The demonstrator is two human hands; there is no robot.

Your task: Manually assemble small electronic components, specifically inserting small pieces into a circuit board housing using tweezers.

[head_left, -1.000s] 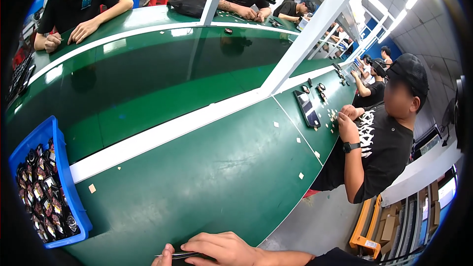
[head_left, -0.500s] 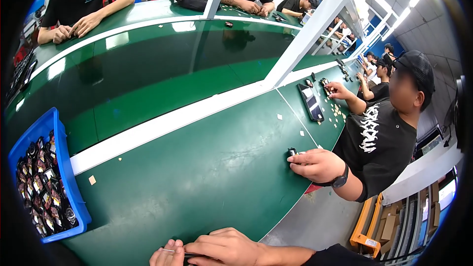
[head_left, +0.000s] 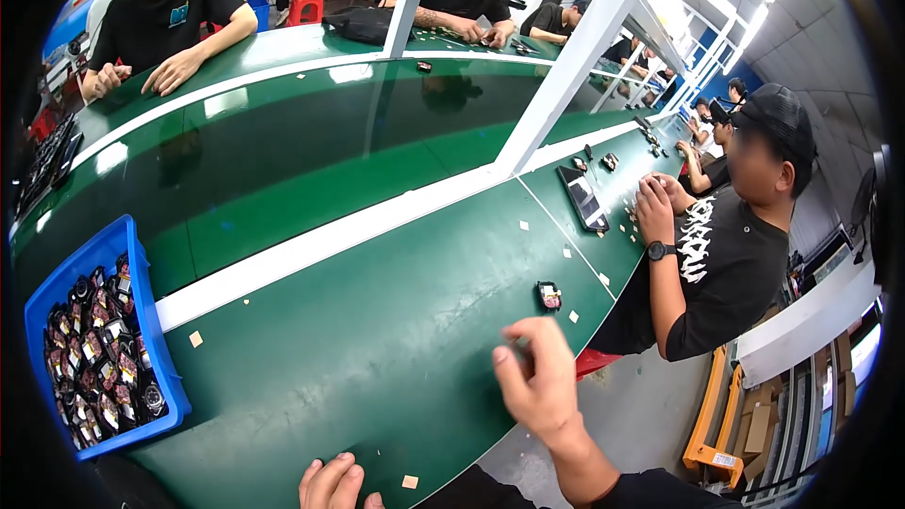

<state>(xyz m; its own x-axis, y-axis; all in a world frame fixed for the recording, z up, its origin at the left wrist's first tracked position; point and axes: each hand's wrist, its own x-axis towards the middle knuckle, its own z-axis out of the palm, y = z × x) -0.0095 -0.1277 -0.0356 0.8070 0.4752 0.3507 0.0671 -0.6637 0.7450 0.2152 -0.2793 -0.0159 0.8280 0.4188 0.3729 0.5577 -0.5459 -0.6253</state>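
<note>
Head view, and it looks to me like the fetch-a-part stage: the right hand [head_left: 545,386] hangs over the green worktop [head_left: 377,349] just short of a small black-cased electronic module [head_left: 549,296], with no contact that I can see. That module sits by itself on the near section of the worktop, toward its right edge, with its pinkish and whitish innards facing up. Right fingers are bent, with the thumb spread away from the index and nothing visible between them. The left hand [head_left: 332,485] is down at the bottom edge with its fingers curled, but it's cut off, so I can't tell if it's pinching anything. If grabbing that module is the idea, I'd say the next move calls for a bit more reach forward, then a light pinch on the casing sides so the exposed innards don't get squashed. Counting up: one loose module on this section, one blue bin [head_left: 168,358] at the left piled with similar black parts (too jumbled to count, sorry), and five pale tan squares [head_left: 196,339] scattered on this section, plus a sixth right around the seam and one tiny scrap [head_left: 247,302]. Past the seam there's one dark phone-like slab [head_left: 583,198] in front of the co-worker [head_left: 726,245], whose bits are too small to count.
</note>
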